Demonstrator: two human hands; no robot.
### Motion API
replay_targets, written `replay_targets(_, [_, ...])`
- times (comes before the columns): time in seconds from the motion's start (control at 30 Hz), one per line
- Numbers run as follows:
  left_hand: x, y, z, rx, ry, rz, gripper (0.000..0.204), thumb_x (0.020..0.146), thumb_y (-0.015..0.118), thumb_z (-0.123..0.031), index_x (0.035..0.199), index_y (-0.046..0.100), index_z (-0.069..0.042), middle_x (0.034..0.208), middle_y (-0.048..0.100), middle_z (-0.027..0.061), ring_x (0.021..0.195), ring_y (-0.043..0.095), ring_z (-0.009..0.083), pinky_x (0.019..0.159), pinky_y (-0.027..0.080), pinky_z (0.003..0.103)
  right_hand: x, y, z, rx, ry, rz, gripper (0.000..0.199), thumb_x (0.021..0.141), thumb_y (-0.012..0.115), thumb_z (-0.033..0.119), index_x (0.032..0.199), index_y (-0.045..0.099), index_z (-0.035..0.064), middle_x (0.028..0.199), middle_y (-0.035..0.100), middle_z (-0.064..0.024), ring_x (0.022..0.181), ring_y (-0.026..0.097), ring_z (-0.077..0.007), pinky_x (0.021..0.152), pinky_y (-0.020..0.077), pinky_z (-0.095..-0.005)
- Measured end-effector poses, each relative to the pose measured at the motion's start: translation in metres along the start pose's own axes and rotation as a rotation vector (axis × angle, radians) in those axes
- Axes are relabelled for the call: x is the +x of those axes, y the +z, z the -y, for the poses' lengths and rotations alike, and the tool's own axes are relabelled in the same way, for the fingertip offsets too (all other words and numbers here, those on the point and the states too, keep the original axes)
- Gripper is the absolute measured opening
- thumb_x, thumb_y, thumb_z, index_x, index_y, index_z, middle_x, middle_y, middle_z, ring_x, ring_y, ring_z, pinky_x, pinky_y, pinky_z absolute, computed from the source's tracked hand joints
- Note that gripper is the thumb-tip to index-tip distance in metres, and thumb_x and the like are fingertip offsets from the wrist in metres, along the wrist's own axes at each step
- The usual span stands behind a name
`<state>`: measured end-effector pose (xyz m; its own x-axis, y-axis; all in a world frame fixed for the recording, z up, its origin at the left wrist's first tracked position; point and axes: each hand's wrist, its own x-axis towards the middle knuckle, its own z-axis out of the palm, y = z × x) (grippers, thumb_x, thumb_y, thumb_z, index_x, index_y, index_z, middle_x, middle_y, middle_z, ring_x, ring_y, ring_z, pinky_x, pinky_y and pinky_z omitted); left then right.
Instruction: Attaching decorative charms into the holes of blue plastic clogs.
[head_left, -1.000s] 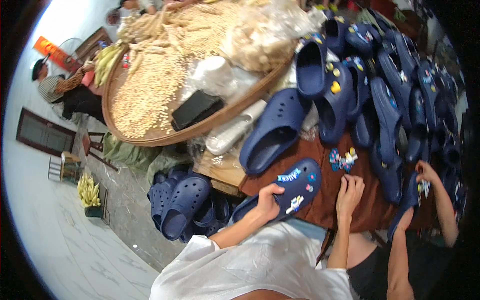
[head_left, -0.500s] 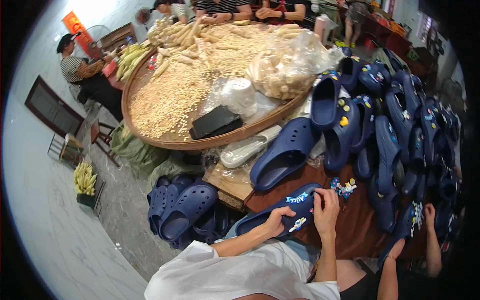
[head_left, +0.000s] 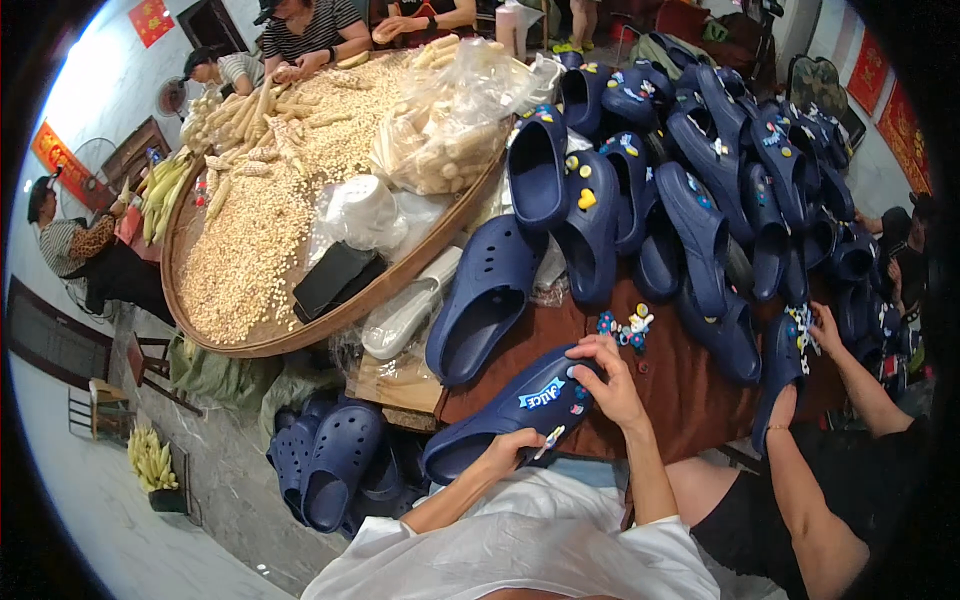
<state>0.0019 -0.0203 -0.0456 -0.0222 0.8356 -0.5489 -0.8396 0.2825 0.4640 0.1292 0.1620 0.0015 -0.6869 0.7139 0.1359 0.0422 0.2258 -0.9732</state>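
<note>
A navy clog (head_left: 500,410) lies tilted in front of me, its toe pointing away and to the right. My left hand (head_left: 508,452) grips its near side, thumb over the edge beside a white charm (head_left: 549,440). A blue-and-white lettered charm (head_left: 541,394) sits on the upper. My right hand (head_left: 605,380) is bent over the toe, its fingers closed round a small pale charm (head_left: 572,371), partly covered. More small charms show below that hand. Beyond the toe, a little heap of colourful charms (head_left: 628,327) lies on the brown cloth (head_left: 660,400).
Navy clogs (head_left: 700,220) crowd the right side of the table. A large round tray (head_left: 330,335) of corn kernels, cobs, a bag and a black phone (head_left: 338,280) stands at left. More clogs (head_left: 340,460) are piled lower left. A co-worker's hands hold a clog (head_left: 780,370) at right.
The view has swung to the right. My right hand has shifted up to the toe, while my left still grips the clog's near side.
</note>
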Motion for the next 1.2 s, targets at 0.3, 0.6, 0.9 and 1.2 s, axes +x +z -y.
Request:
replay_targets(0.3, [-0.003,0.005,-0.017,0.294,0.044,-0.053,0.028,0.074,0.064,-0.011,0.098,0.066,0.003,0.096,0.068,0.0084,0.086,0.063,0.0203,0.08,0.049,0.033,0.003,-0.005,-0.003,-0.073,-0.051,0.027,0.036,0.085,0.074,0.011,0.12,0.065,0.0036,0.125,0.057,-0.0116,0.123,0.051,-0.0259,0.108,0.0376,-0.0351])
replay_targets(0.6, [-0.011,0.033,-0.028,-0.027,0.09,-0.073,0.024,0.074,0.062,-0.002,0.097,0.066,0.003,0.093,0.068,0.0077,0.078,0.063,0.0181,0.074,0.05,0.032,-0.014,0.0,0.009,-0.284,-0.147,-0.046,0.014,0.087,0.071,0.008,0.101,0.071,0.0043,0.122,0.056,-0.0108,0.116,0.056,-0.0241,0.099,0.0442,-0.035])
replay_targets(0.9, [-0.017,0.026,-0.019,0.258,0.189,-0.027,0.025,0.074,0.064,-0.004,0.098,0.066,0.0,0.093,0.067,0.006,0.081,0.061,0.0149,0.077,0.048,0.029,-0.01,-0.004,0.02,-0.262,-0.079,-0.039,0.017,0.084,0.076,0.014,0.096,0.069,0.004,0.117,0.056,-0.0127,0.112,0.058,-0.0274,0.095,0.0459,-0.037])
replay_targets(1.2, [-0.017,0.017,-0.02,0.304,0.167,-0.004,0.04,0.07,0.06,-0.005,0.108,0.063,0.004,0.101,0.068,0.0112,0.088,0.064,0.0216,0.082,0.051,0.034,-0.006,-0.01,0.017,-0.114,0.007,0.074,0.044,0.088,0.073,0.015,0.127,0.058,0.0009,0.121,0.055,-0.0114,0.118,0.054,-0.0223,0.103,0.0422,-0.035])
